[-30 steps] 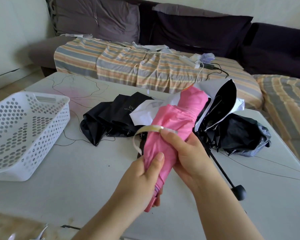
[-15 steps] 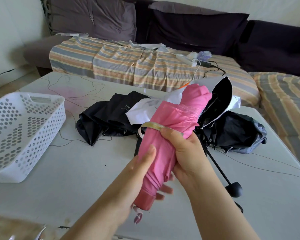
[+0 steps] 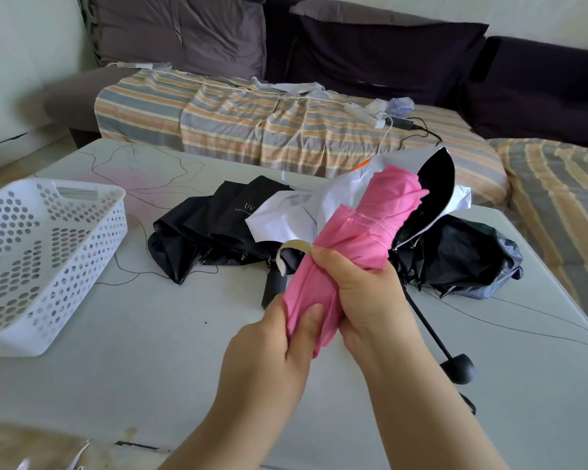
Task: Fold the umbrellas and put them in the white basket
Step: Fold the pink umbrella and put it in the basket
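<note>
I hold a rolled pink umbrella [image 3: 360,232] slanted above the table, its tip pointing up and right. My left hand [image 3: 269,354] grips its lower end, thumb on the fabric. My right hand [image 3: 364,293] is wrapped round its middle, next to a cream closing strap [image 3: 291,252] that curls loose on the left. The white basket [image 3: 48,252] stands at the table's left edge with nothing in it. Behind the pink one lie a black umbrella marked UV [image 3: 214,228], a white-and-black umbrella [image 3: 442,184] and a dark grey one [image 3: 469,262] with a long stem and round handle [image 3: 459,368].
The grey table [image 3: 150,368] carries thin black threads. Beyond it is a sofa with a striped cover [image 3: 252,117], dark cushions, a power strip [image 3: 364,115] and cables. A second striped cushion [image 3: 557,198] lies at the right.
My left hand has slid up the pink umbrella, covering its lower end. My right hand has shifted lower round the middle, and the strap now hangs looser on the left.
</note>
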{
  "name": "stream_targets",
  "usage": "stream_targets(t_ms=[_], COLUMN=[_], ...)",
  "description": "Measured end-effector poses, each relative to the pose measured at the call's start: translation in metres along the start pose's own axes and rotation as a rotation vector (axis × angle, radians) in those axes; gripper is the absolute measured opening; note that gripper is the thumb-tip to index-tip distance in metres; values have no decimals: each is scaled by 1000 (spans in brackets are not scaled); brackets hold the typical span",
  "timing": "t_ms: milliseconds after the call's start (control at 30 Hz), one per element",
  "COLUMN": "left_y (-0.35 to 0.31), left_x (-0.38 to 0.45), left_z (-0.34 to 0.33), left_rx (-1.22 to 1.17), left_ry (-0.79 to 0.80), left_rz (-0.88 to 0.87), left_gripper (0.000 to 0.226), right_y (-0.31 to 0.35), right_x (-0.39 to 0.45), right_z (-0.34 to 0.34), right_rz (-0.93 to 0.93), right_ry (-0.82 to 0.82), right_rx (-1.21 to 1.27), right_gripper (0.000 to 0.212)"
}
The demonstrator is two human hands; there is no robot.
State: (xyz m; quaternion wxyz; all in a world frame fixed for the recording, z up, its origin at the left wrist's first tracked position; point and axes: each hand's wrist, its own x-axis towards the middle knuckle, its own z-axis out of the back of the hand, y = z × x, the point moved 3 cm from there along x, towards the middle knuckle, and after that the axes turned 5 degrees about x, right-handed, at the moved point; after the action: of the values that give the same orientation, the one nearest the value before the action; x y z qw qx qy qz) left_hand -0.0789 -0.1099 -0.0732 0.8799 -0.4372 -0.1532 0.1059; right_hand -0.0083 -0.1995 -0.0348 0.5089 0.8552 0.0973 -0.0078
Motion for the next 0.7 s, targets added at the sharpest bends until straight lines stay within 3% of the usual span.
stream_targets(t_ms=[67, 167, 233, 300, 367, 433, 533, 700], left_y=[1, 7, 8, 3, -3, -3, 0, 0], left_x=[6, 15, 18, 15, 11, 8, 10, 14], left_z=[2, 7, 10, 13, 16, 11, 10, 18], left_rx=[-247, -377, -483, -378, -146, -18, -84, -211], left_ry=[86, 191, 170, 76, -52, -65, 36, 167], left_rz=[66, 159, 210, 111, -122, -278, -178, -81], left_gripper=[57, 55, 44, 40, 52, 65, 70, 52], right_y=[-1, -3, -6, -9, -13, -19, -25, -25], right_x=[2, 1, 0, -2, -3, -3, -4, -6], right_z=[2, 3, 1, -1, -4, -5, -5, -8], right_rz=[11, 4, -6, -2, 13, -12, -55, -82], right_ry=[-28, -39, -20, -22, -46, -72, -81, -39], right_rx=[19, 43, 53, 33, 16, -9, -55, -25], right_gripper=[31, 15, 16, 16, 12, 8, 7, 12])
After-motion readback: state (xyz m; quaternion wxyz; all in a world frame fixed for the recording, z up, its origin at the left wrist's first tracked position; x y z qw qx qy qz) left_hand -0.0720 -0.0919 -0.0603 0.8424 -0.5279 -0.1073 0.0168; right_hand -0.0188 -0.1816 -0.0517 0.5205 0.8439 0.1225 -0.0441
